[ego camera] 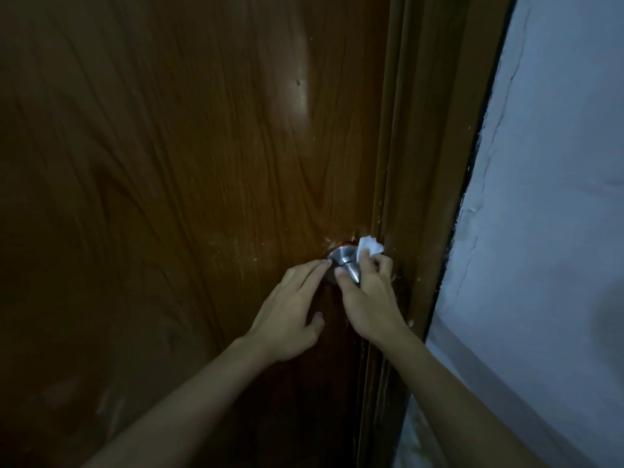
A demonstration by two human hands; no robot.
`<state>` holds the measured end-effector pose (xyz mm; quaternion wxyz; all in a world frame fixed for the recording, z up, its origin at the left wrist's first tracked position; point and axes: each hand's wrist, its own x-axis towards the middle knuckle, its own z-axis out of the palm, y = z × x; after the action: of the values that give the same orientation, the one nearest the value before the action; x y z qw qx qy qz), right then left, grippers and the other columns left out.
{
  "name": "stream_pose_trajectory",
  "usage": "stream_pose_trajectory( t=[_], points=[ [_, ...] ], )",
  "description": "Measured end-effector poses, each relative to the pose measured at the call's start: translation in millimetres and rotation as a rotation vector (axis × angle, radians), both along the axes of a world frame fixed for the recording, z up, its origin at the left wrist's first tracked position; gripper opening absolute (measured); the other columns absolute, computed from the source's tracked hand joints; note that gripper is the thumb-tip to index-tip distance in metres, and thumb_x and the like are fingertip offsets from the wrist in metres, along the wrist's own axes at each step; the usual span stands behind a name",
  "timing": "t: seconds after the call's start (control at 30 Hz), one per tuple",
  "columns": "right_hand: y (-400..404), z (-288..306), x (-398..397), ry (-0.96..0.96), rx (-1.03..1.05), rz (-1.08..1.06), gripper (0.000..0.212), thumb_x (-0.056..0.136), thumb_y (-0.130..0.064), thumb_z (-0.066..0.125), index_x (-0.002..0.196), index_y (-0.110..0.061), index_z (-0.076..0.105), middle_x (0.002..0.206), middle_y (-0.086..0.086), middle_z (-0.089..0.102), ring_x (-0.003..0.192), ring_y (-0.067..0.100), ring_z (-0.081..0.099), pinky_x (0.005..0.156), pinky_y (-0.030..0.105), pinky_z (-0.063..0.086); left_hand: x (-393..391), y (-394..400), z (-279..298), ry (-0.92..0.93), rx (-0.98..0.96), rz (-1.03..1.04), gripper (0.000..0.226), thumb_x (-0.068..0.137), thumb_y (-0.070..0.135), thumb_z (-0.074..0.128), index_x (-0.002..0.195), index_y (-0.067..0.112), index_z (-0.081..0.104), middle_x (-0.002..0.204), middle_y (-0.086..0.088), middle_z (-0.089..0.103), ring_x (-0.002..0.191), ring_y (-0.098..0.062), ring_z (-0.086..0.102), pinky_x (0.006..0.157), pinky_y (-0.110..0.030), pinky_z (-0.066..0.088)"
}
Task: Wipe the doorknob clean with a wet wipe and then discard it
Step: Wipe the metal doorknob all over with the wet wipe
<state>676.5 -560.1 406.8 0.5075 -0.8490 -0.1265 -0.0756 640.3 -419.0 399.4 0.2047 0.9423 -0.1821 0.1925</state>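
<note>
Two bare forearms reach up from below toward the knob (342, 263). The left hand (290, 314) lies flat with fingers spread loosely, gripping nothing; its fingertips (324, 263) touch the left rim of the knob's base plate and its thumb hangs below, off the door (169, 163). The right hand (366, 298) curls over the knob from the right, thumb pressed on the knob's neck and fingers closed on a wipe (471, 248). The wipe is white, soft and crumpled, bunched against the upper right of the knob with its loose corner poking above the fingers. The knob is brushed silver metal, a round plate with a tapering neck. Behind it the door is glossy brown wood grain. Right of the knob runs a ridged brown frame (422, 163), then a pale, cracked wall (557, 163).
</note>
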Motion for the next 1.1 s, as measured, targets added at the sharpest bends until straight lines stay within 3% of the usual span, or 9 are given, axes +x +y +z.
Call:
stream_pose_trajectory(
  t=[0.13,0.3,0.47,0.57,0.73,0.83,0.93,1.03,1.1],
  points=[
    [8,6,8,0.235,0.238,-0.066,0.052,0.093,-0.034,0.041,0.138,-0.011,0.027,0.14,0.011,0.026,0.118,0.025,0.039,0.087,0.033,0.032,-7,2,-1,0.029,-0.009,0.012,0.076,0.082,0.016,0.06,0.144,0.021,0.017,0.149,0.005,0.025,0.136,-0.006,0.017,0.112,-0.023,0.023],
    [6,23,16,0.622,0.568,-0.127,0.048,0.093,-0.038,0.038,0.134,-0.011,0.036,0.115,0.011,0.054,0.093,0.022,0.052,0.085,0.036,0.038,-10,3,-4,0.045,-0.009,0.007,0.075,0.082,0.016,0.058,0.144,0.022,0.016,0.149,0.004,0.025,0.135,-0.006,0.017,0.11,-0.019,0.02],
    [-16,25,18,0.871,0.837,0.006,0.062,0.09,-0.047,0.033,0.14,-0.009,0.031,0.142,0.017,0.041,0.129,0.034,0.038,0.108,0.055,0.021,-13,-4,-10,0.076,-0.04,0.028,0.074,0.084,0.017,0.057,0.144,0.028,0.014,0.149,0.009,0.021,0.135,-0.003,0.014,0.109,-0.02,0.02],
    [-23,21,19,0.98,0.897,0.078,0.065,0.09,-0.048,0.029,0.137,-0.004,0.033,0.139,0.02,0.044,0.13,0.037,0.037,0.109,0.058,0.018,-16,-10,-18,0.018,0.081,0.004,0.073,0.085,0.016,0.054,0.144,0.024,0.013,0.151,0.007,0.02,0.138,-0.005,0.012,0.114,-0.023,0.016],
    [-21,15,21,1.064,0.945,0.194,0.057,0.087,-0.044,0.037,0.122,-0.002,0.051,0.115,0.024,0.06,0.118,0.037,0.047,0.106,0.053,0.026,-17,-12,-34,-0.017,0.169,-0.017,0.079,0.073,0.01,0.058,0.143,0.012,0.02,0.153,-0.007,0.024,0.141,-0.014,0.012,0.115,-0.034,0.019],
    [-15,12,23,1.069,1.007,0.189,0.051,0.086,-0.042,0.039,0.12,-0.007,0.054,0.12,0.021,0.057,0.112,0.036,0.05,0.102,0.052,0.03,-10,-10,-32,-0.014,0.201,0.012,0.088,0.076,0.008,0.056,0.145,0.012,0.001,0.154,-0.001,-0.004,0.141,-0.01,-0.007,0.115,-0.028,0.002],
    [-11,10,25,1.068,1.019,0.15,0.05,0.085,-0.043,0.041,0.118,-0.009,0.055,0.118,0.019,0.058,0.111,0.034,0.05,0.099,0.051,0.032,-5,-10,-27,0.005,0.274,0.065,0.092,0.079,0.01,0.054,0.14,0.013,-0.015,0.148,0.002,-0.021,0.14,-0.013,-0.018,0.119,-0.034,0.0],
    [-9,8,25,1.041,0.989,0.125,0.052,0.085,-0.045,0.042,0.122,-0.009,0.052,0.119,0.019,0.057,0.113,0.035,0.049,0.097,0.053,0.033,6,-5,-29,-0.011,0.549,0.216,0.108,0.069,0.033,0.067,0.143,0.007,-0.008,0.154,-0.01,-0.013,0.143,-0.027,-0.01,0.116,-0.046,0.008],
    [-10,7,25,1.02,0.924,0.097,0.054,0.087,-0.048,0.04,0.125,-0.011,0.05,0.119,0.02,0.056,0.111,0.035,0.052,0.094,0.053,0.036,11,-7,-29,-0.067,0.722,0.304,0.116,0.072,0.046,0.062,0.139,0.002,-0.023,0.15,-0.017,-0.031,0.139,-0.035,-0.022,0.111,-0.05,-0.005]
  ],
)
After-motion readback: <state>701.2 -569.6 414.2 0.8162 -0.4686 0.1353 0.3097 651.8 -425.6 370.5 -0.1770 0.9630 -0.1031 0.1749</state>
